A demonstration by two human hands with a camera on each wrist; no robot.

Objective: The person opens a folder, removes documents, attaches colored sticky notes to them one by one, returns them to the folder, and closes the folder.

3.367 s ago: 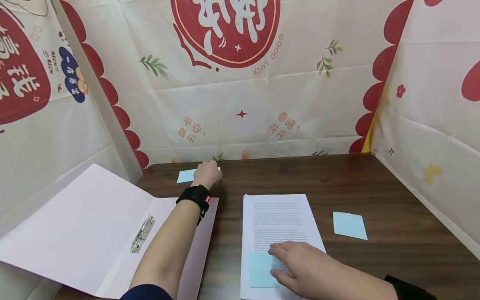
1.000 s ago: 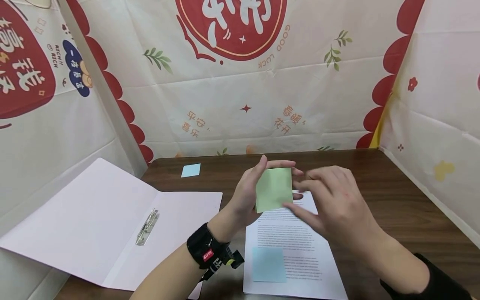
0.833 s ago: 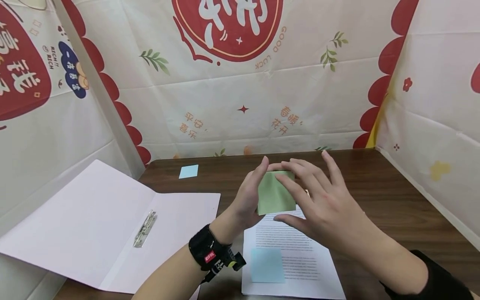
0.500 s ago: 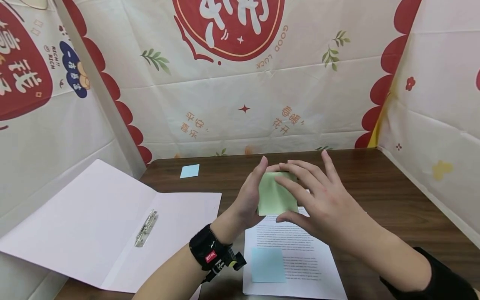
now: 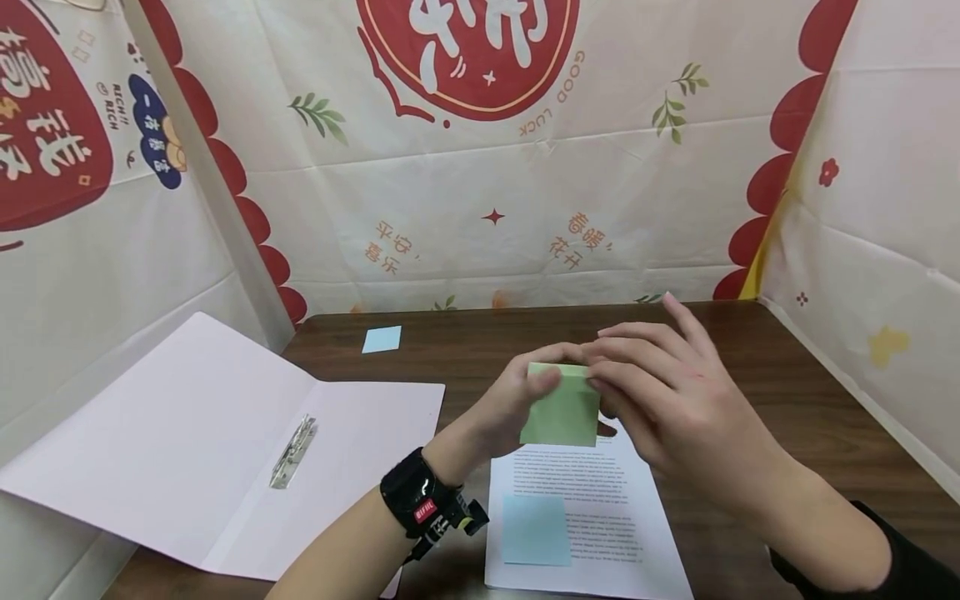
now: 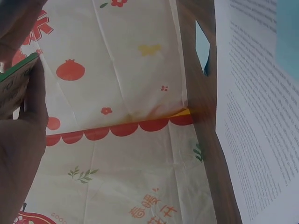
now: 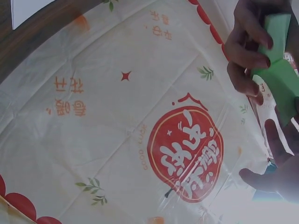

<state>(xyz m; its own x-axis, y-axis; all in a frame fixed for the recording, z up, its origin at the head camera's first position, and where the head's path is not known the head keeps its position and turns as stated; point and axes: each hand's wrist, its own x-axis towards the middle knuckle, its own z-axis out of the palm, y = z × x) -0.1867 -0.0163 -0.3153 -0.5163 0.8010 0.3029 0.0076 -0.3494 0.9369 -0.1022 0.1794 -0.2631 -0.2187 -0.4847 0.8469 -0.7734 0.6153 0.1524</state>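
dark wood tabletop (image 5: 750, 392); both hands, left (image 5: 510, 404) and right (image 5: 660, 400), pinch green sticky pad (image 5: 561, 410) edges; light, bendy, sheets likely peel from top edge.

Green sticky-note pad (image 5: 561, 406), square, upright, held in both hands, above printed sheet

Matt green paper pad (image 5: 561, 407), wood-grain table (image 5: 750, 392), seemingly laminate.

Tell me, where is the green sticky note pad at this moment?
In the head view, the green sticky note pad is held above the printed sheet, between the left hand and the right hand.
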